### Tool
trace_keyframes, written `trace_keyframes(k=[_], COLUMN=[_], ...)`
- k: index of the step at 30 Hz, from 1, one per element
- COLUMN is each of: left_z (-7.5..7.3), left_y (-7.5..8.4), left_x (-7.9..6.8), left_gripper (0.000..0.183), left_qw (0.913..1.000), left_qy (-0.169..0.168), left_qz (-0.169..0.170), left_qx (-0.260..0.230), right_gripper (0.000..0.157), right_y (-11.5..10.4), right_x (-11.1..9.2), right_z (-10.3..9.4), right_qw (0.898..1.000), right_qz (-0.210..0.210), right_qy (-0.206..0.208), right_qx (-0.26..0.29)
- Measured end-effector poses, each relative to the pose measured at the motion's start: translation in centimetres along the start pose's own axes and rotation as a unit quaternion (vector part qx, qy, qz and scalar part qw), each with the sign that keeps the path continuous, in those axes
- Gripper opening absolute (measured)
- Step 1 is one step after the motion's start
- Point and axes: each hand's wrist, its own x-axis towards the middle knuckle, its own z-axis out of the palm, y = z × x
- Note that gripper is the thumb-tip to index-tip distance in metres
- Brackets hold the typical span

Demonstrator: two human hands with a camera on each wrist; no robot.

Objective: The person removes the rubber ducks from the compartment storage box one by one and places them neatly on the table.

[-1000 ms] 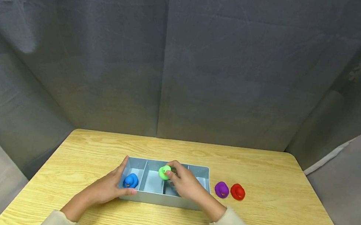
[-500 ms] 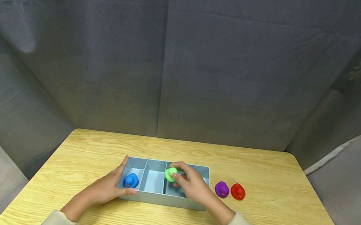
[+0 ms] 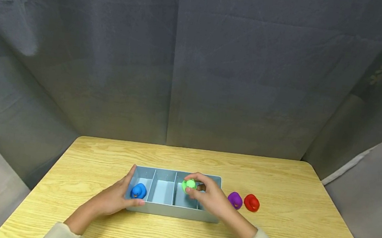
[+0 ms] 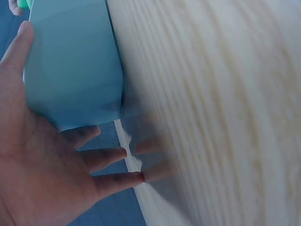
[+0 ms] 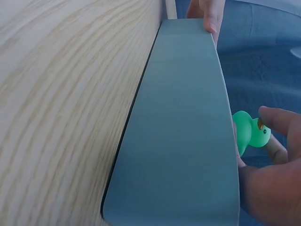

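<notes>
A person's right hand (image 3: pixel 208 195) pinches a green duck (image 3: pixel 190 183) over a divided tray (image 3: pixel 170 211), short of the far edge of the table (image 3: pixel 292 193); the left hand (image 3: pixel 114 198), its grip unclenched, touches the tray's left end.

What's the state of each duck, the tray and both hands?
Green duck: pinched, over the tray
Blue duck: loose in the leftmost compartment
Purple duck: loose on the table
Red duck: loose on the table
Tray: uncovered, on the table
Left hand: touching the tray's left end
Right hand: pinching the green duck
</notes>
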Motion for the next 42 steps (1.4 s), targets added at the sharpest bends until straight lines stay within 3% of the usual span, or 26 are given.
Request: trace_keyframes(k=[12,36,42], left_z=[0.0,0.1,0.0], left_y=[0.2,-0.1,0.1], left_x=[0.0,0.0,0.0], left_gripper=[0.124,0.124,0.124], left_qw=[1.0,1.0,1.0], left_qy=[0.003,0.006,0.004], left_qz=[-0.002,-0.001,-0.001], left_qx=[-0.006,-0.001,-0.003], right_gripper=[0.028,0.039,0.039], right_y=[0.9,1.7,2.2], right_x=[-1.2,-4.2,-4.9], right_z=[-1.1,-5.1,-6.1], right_qw=[0.997,0.993,0.991], right_qz=[0.021,0.021,0.038], right_qy=[0.057,0.103,0.108], right_qx=[-0.037,-0.056,-0.065])
